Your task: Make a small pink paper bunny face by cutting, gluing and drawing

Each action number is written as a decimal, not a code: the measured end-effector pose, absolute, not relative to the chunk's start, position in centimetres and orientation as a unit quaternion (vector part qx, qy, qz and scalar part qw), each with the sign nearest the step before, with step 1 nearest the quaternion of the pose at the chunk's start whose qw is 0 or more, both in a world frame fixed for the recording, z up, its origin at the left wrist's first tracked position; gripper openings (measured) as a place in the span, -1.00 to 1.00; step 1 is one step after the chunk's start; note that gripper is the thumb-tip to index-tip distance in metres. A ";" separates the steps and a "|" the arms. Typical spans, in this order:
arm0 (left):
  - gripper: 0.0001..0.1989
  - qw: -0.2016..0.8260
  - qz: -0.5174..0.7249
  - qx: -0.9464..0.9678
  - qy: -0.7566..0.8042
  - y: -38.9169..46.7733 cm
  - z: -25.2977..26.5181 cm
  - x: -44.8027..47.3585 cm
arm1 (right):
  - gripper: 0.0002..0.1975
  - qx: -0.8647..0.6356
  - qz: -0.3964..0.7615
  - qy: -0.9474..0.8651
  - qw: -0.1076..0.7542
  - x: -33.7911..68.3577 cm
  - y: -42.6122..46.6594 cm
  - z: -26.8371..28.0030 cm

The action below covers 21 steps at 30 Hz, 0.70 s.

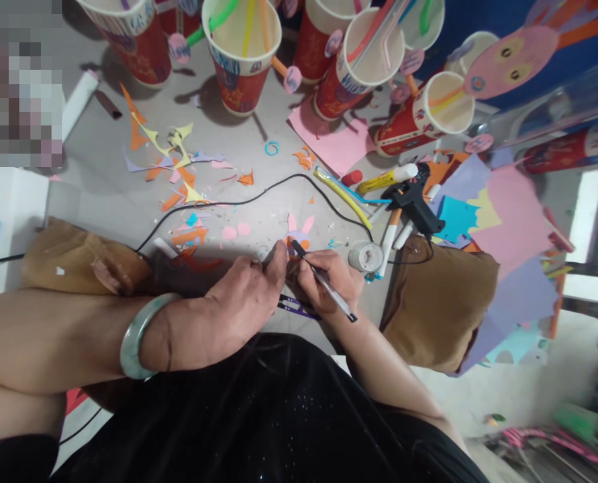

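Observation:
My right hand grips a black-and-clear pen, its dark upper end near the paper. A small purple paper rabbit face with pink ears and an orange spot lies at the fingertips of both hands. My left hand has its fingers closed together at the left edge of this cutout, partly covering it. Whether the pen tip touches the paper cannot be made out. Below the hands lies a pair of purple-and-black thread snips, partly hidden by the right hand.
Red paper cups with straws stand along the far side. A black glue gun lies at right, near a tape roll and a brown cushion. Its cable crosses the table among paper scraps. A power strip is at left.

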State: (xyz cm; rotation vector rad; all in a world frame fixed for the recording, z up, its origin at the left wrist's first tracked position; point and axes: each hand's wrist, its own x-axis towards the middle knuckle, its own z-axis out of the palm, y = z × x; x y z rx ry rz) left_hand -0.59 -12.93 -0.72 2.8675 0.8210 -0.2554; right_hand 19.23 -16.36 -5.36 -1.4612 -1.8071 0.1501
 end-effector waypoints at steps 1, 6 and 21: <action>-0.31 0.059 -0.100 0.958 0.263 -12.8 -0.7 -0.5 | -0.87 -0.577 0.059 -0.713 0.394 19.2 -16.4 -5.3; -0.33 0.018 -0.138 0.961 0.238 -12.3 0.0 0.2 | -0.87 -0.577 0.065 -0.718 0.384 19.2 -16.3 -5.0; -0.35 0.047 -0.180 0.954 0.234 -11.8 1.5 0.9 | -0.87 -0.577 0.050 -0.709 0.401 19.2 -16.3 -5.3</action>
